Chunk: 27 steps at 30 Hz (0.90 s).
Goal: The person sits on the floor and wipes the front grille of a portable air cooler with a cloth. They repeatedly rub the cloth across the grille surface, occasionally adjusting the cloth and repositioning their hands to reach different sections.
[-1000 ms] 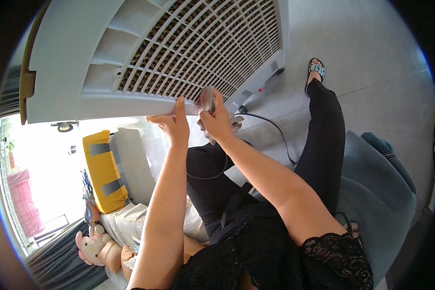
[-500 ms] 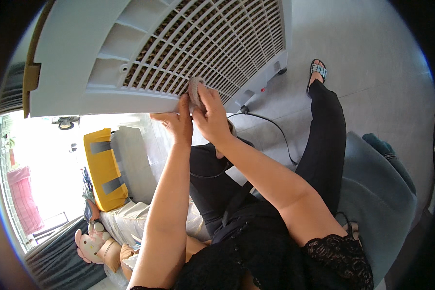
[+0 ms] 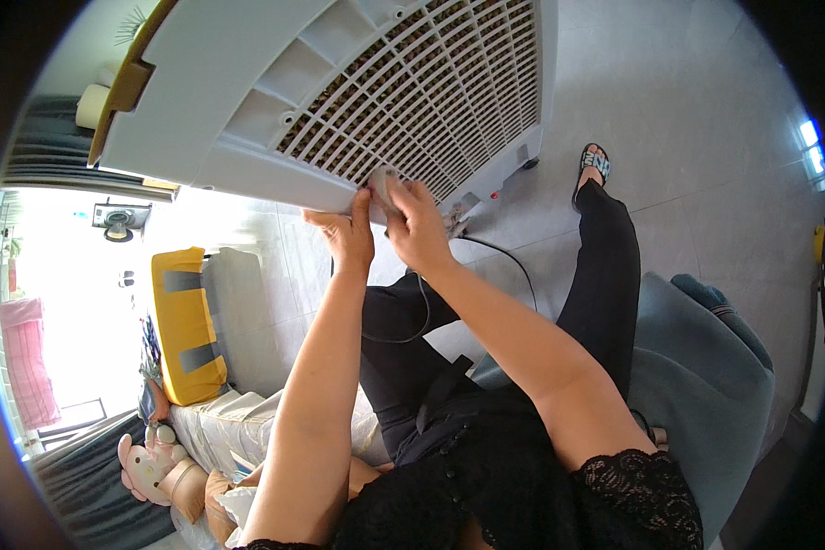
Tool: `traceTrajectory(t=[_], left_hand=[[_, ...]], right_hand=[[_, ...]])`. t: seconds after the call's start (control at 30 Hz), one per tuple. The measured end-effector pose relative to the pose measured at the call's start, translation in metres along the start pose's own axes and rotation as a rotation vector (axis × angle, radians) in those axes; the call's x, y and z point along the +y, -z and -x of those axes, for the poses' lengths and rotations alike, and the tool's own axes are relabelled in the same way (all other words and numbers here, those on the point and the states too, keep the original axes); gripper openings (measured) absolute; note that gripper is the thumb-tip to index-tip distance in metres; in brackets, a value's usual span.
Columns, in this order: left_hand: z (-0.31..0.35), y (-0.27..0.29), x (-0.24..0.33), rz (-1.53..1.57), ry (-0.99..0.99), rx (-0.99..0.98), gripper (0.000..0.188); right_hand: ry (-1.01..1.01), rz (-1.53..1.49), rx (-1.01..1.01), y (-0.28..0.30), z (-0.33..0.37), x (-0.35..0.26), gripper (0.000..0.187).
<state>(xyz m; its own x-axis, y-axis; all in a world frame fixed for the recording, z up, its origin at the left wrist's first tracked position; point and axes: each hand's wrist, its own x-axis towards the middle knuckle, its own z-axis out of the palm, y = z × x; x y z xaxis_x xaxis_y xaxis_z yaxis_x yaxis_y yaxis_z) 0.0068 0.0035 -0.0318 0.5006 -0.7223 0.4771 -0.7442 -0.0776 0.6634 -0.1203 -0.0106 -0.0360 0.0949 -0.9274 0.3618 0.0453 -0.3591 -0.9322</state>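
A large white air cooler fills the top of the view, its slatted grille facing me with a brown honeycomb pad behind it. At the grille's lower edge, my right hand is closed on a small greyish-brown cloth and presses it to the slats. My left hand grips the casing's bottom edge just left of the cloth. Its thumb points up over the face, and its other fingers go partly out of sight behind the edge.
A black cable loops over the grey tiled floor near a caster. My slippered foot stands at the right, beside a blue-grey seat. A yellow-and-grey piece, a plastic-covered bed or sofa and a plush toy lie left.
The view has shifted, so the cooler sits further right and more tilted. Both hands stay at the grille's lower edge, with the cloth still in the right one.
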Motion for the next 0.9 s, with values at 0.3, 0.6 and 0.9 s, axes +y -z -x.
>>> traceTrajectory(t=[0.3,0.6,0.9], left_hand=[[0.001,0.011,0.008,0.019,0.017,-0.072,0.083],[0.079,0.038,0.113,0.936,0.476,-0.286,0.041],[0.077,0.061,0.147,1.172,0.295,-0.752,0.051]], right_hand=[[-0.155,-0.2,-0.093,0.009,0.006,-0.005,0.046],[-0.548,-0.886,-0.289,0.1,0.014,-0.095,0.043],[-0.525,-0.932,-0.421,0.146,0.003,-0.123,0.029]])
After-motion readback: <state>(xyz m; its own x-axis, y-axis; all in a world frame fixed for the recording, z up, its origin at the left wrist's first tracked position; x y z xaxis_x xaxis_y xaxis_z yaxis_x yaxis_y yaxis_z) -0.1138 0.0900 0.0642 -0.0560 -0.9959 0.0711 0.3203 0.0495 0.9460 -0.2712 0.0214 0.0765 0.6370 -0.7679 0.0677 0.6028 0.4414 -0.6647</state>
